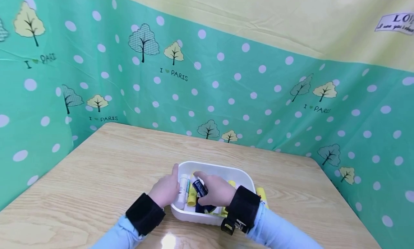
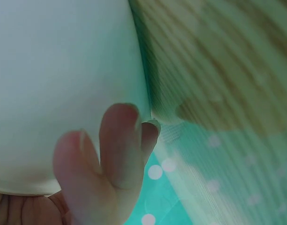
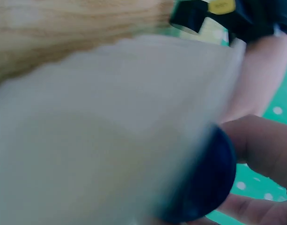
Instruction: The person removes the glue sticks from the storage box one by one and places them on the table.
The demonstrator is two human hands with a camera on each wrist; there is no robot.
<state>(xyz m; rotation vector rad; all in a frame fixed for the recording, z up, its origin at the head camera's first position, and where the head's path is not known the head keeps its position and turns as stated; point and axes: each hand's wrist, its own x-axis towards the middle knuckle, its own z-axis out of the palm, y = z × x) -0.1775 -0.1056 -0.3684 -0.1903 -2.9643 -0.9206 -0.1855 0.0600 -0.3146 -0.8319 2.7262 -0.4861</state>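
A white plastic bin (image 1: 223, 170) stands on the table, holding several white and yellow tubes. At its left side is my left hand (image 1: 166, 188), gripping the rim; in the left wrist view, fingers (image 2: 120, 150) lie against the white wall. Over the bin's middle, my right hand (image 1: 217, 189) holds a dark blue tube with a white end (image 1: 199, 187) between thumb and fingers. Its round dark blue end (image 3: 209, 180) shows close up in the right wrist view. Left of it lie a white tube (image 1: 182, 191) and a yellow tube (image 1: 192, 197). My right hand hides part of the contents.
A yellow tube (image 1: 261, 194) lies on the wooden table (image 1: 129, 162) just right of the bin, partly behind my right wrist. Green and yellow printed cloth (image 1: 226, 80) hangs behind the table and along its sides.
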